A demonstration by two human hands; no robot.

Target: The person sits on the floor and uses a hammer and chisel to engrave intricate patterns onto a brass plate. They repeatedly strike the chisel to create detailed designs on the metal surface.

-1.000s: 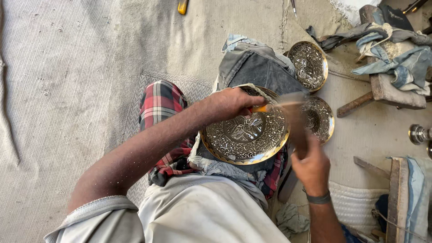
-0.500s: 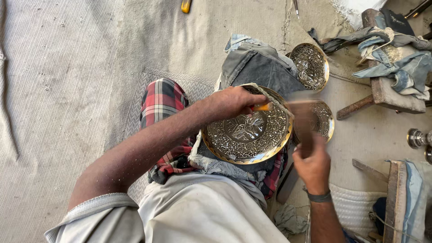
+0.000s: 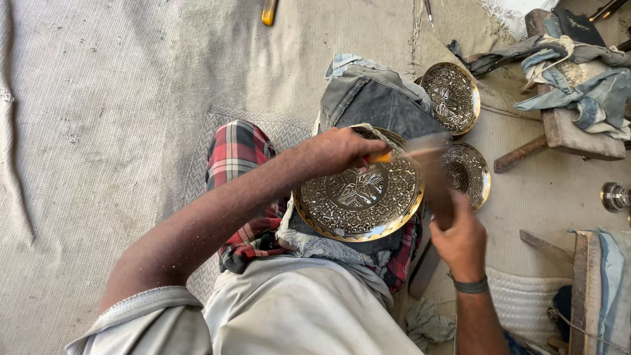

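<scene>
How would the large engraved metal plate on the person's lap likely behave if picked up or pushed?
The engraved plate looks like stiff metal, so it probably holds its shape when lifted. Its polished, shiny rim may feel slippery. It rests on soft cloth over the lap with the left hand on its upper edge, so a push would likely tilt it.

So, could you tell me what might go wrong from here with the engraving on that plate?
The hammer in the right hand is blurred mid-swing close to the left hand, whose fingers pinch the chisel; a miss could hit them. The engraved brass plate rests only on cloth over the lap, so it might shift and let the chisel skid across the pattern.
</scene>
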